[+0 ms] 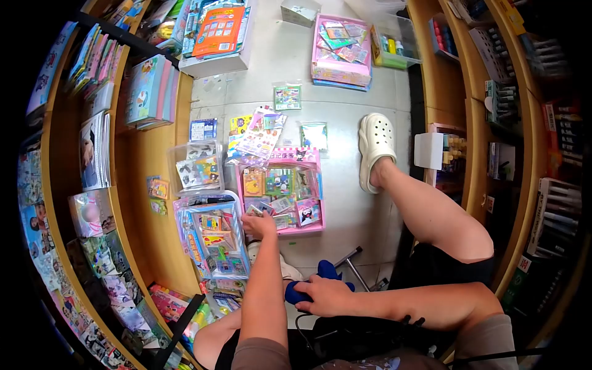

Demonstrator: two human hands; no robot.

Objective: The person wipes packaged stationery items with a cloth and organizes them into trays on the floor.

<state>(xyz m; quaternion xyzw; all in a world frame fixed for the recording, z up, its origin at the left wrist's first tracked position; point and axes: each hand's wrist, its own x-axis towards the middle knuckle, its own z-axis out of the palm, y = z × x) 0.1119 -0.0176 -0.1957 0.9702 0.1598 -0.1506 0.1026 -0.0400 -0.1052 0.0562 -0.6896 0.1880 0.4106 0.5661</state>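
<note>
Left hand [261, 226] at a small packet [258, 211], near corner of the pink box [287, 154]

Packet location: at the box's front-left corner, among the other packets inside. Left fingers are curled against it. They hide much of it at this scale, so I cannot tell whether it is pinched or only touched. Right hand [324, 297] lies over a blue thing [328, 269] near the lap; whether it grips is likewise unclear.

Surroundings: striped tray [245, 253] just left of the box, filled with more packets; clear tub [173, 161] behind the tray, also filled. Loose packets [259, 137] are heaped on the floor [345, 191] beyond the box.

Handling estimate: light, thin and flat, probably bendable. The shiny plastic wrap should be slippery against its neighbours and may drag one along. Low risk of breakage; hard squeezing could crease the contents. Best hold: thumb and forefinger on an upper edge or corner, pressing lightly across the flat faces.
</note>
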